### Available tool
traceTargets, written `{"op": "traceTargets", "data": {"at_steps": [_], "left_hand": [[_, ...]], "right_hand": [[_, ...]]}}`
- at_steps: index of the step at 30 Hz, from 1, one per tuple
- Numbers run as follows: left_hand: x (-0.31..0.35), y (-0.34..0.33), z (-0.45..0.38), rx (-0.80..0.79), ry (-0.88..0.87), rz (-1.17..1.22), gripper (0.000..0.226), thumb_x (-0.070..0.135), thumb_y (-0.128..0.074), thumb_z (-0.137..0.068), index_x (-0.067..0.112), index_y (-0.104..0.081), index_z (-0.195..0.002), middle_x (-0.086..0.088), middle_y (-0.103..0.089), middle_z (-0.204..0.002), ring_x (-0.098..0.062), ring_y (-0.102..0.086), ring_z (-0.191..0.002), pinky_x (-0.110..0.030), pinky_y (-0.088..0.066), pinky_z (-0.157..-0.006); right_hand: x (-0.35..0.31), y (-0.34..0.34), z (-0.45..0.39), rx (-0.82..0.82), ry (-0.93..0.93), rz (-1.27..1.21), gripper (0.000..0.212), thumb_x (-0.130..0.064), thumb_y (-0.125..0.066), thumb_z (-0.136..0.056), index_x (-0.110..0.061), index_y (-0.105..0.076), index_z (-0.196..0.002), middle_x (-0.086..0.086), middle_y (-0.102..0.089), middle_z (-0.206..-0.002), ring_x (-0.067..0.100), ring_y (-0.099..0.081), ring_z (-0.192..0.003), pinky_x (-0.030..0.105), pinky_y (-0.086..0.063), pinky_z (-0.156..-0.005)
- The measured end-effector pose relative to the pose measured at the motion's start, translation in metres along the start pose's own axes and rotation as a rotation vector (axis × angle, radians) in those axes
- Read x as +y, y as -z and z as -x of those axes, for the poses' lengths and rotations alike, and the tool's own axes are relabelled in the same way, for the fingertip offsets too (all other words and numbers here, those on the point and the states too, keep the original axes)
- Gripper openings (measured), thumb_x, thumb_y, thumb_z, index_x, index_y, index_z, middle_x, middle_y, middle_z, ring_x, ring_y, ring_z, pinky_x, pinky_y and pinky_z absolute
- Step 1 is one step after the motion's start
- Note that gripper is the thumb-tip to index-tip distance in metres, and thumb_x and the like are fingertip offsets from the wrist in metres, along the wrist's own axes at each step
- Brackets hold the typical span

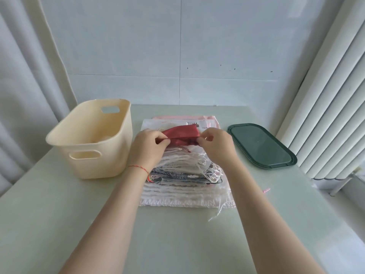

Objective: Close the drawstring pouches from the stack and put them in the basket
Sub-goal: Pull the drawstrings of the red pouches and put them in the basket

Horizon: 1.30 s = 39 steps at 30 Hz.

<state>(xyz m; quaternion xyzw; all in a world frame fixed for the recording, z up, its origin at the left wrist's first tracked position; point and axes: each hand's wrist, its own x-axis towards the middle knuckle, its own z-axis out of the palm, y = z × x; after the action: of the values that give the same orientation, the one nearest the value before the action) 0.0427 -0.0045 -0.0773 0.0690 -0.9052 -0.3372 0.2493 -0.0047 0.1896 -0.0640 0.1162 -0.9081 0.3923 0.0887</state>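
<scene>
We see 2 hands over the stack of pouches (183, 175) on the pale green tabletop (177, 244). Left hand (147, 148) pinches the left end of a red pouch (182, 135), thumb and fingers curled on the fabric. Right hand (216, 146) pinches the right end of the same pouch, fingers curled too. The red pouch hangs stretched between both hands, just above the far half of the stack; a thin red cord dangles under it. We cannot tell if its mouth is drawn closed.

The stack sits directly below and toward us from the hands: mostly white pouches with loose white strings trailing out on the right side, some dark patterned ones partway down, a pink one at the far edge.

Cream basket (94, 141) stands upright just left of the left hand, apart from it, near the stack's left edge. Something pale lies at its bottom, too unclear to name.

Dark green lid (260, 145) lies flat to the right of the right hand, well apart. Red string bracelet (139, 168) on the left wrist.
</scene>
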Motion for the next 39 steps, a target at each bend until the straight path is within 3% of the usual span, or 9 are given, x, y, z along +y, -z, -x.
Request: {"op": "traceTargets", "data": {"at_steps": [4,13,19,21,23,26,29,33,39], "left_hand": [[0.001,0.008,0.001,-0.047,0.023,0.028,0.008,0.015,-0.073,-0.084,0.023,-0.073,-0.086,0.009,-0.064,-0.086,-0.01,-0.056,-0.082,-0.02,-0.041,-0.078],[-0.001,0.017,-0.005,0.056,0.087,0.157,0.017,0.03,-0.06,-0.093,0.016,-0.068,-0.088,0.004,-0.069,-0.084,-0.015,-0.062,-0.081,-0.029,-0.043,-0.071],[-0.006,0.014,-0.007,0.056,0.111,0.203,0.015,0.031,-0.054,-0.096,0.024,-0.059,-0.084,0.002,-0.065,-0.077,-0.024,-0.065,-0.069,-0.03,-0.044,-0.063],[-0.006,0.015,-0.007,0.032,0.135,0.212,0.015,0.032,-0.053,-0.097,0.023,-0.059,-0.086,0.001,-0.066,-0.082,-0.026,-0.068,-0.07,-0.029,-0.042,-0.062],[-0.005,0.017,-0.007,-0.014,0.15,0.231,0.014,0.034,-0.056,-0.096,0.022,-0.06,-0.088,0.001,-0.066,-0.083,-0.023,-0.068,-0.069,-0.028,-0.041,-0.062],[-0.005,0.022,-0.006,-0.142,0.156,0.213,0.013,0.03,-0.073,-0.084,0.02,-0.066,-0.09,0.006,-0.064,-0.08,-0.01,-0.06,-0.069,-0.023,-0.044,-0.066],[-0.007,0.026,-0.005,-0.276,0.125,0.15,0.026,0.022,-0.082,-0.076,0.022,-0.069,-0.098,0.015,-0.061,-0.083,0.001,-0.054,-0.074,-0.016,-0.041,-0.071],[-0.004,0.028,-0.004,-0.206,0.122,0.025,0.013,0.032,-0.077,-0.082,0.024,-0.068,-0.079,0.016,-0.058,-0.069,0.0,-0.051,-0.066,-0.018,-0.036,-0.059],[-0.004,0.03,-0.002,-0.162,0.166,-0.02,0.051,0.044,-0.062,-0.091,0.002,-0.058,-0.063,-0.004,-0.039,-0.051,-0.02,-0.039,-0.052,-0.031,-0.026,-0.053]], "right_hand": [[-0.002,0.0,0.001,0.043,-0.083,-0.177,0.011,-0.024,-0.056,-0.09,-0.03,-0.056,-0.081,0.014,-0.064,-0.117,0.008,-0.054,-0.05,0.021,-0.036,-0.053],[-0.015,0.015,0.005,0.095,-0.098,-0.282,0.019,-0.027,-0.052,-0.094,-0.011,-0.058,-0.086,-0.003,-0.062,-0.089,0.014,-0.053,-0.071,0.027,-0.041,-0.062],[-0.012,0.023,0.01,-0.312,0.009,-0.139,0.044,-0.042,-0.08,-0.076,-0.02,-0.059,-0.108,-0.007,-0.063,-0.098,0.008,-0.06,-0.088,0.02,-0.047,-0.072],[-0.005,0.021,0.007,-0.24,0.068,0.048,0.034,-0.024,-0.078,-0.08,-0.017,-0.062,-0.109,-0.006,-0.063,-0.094,0.011,-0.058,-0.085,0.019,-0.049,-0.081],[-0.001,0.02,0.003,-0.079,0.06,0.101,0.019,-0.012,-0.066,-0.086,-0.013,-0.066,-0.105,-0.004,-0.064,-0.086,0.012,-0.055,-0.076,0.005,-0.043,-0.067],[0.007,0.022,-0.001,0.02,-0.024,0.007,0.013,-0.009,-0.055,-0.091,-0.014,-0.063,-0.101,0.004,-0.069,-0.081,0.02,-0.065,-0.073,0.014,-0.045,-0.057],[0.009,0.024,-0.003,0.007,-0.084,-0.106,0.015,-0.01,-0.052,-0.095,-0.013,-0.062,-0.105,0.003,-0.069,-0.07,0.015,-0.065,-0.062,0.031,-0.053,-0.063],[0.012,0.024,-0.005,-0.014,-0.11,-0.085,0.015,-0.024,-0.059,-0.096,-0.012,-0.061,-0.105,-0.003,-0.067,-0.068,0.006,-0.051,-0.052,0.023,-0.036,-0.051],[0.012,0.027,0.0,-0.036,-0.215,-0.128,0.039,-0.038,-0.07,-0.087,-0.009,-0.049,-0.073,0.005,-0.047,-0.059,0.017,-0.036,-0.048,0.026,-0.032,-0.05]]}}
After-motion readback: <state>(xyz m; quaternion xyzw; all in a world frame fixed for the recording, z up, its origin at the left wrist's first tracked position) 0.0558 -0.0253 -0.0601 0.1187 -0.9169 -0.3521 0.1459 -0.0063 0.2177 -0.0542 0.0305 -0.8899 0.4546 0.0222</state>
